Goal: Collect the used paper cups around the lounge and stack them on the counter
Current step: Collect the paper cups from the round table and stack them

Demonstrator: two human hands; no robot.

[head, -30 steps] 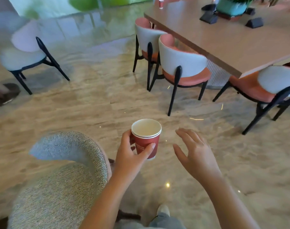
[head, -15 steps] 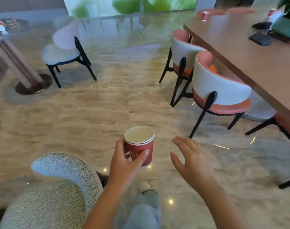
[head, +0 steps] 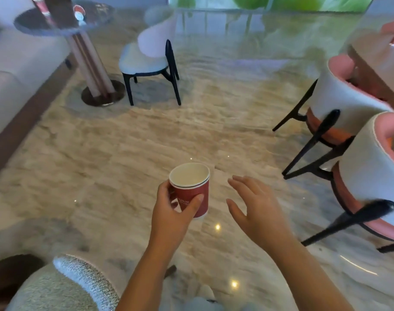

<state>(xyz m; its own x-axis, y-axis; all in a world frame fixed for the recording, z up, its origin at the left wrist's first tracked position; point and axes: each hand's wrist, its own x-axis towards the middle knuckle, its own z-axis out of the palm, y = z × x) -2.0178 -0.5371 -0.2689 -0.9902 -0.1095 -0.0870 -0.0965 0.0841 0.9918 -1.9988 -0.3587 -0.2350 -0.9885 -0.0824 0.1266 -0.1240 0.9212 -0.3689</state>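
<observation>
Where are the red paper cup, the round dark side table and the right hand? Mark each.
Red paper cup [head: 198, 188]: head view, red side wall.
Round dark side table [head: 57, 31]: head view, near rim.
Right hand [head: 256, 207]: head view, back of hand.

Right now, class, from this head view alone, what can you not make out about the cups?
In the head view:
Print on the red cup: thumb of the left hand covers part, rest blurred.
Cups on the round table: motion-blurred, one cut by the top edge.
Counter: outside the frame.

Glossy polished marble floor [head: 128, 153], matt red paper cup [head: 192, 194], nubbly grey fabric chair [head: 63, 286].
</observation>
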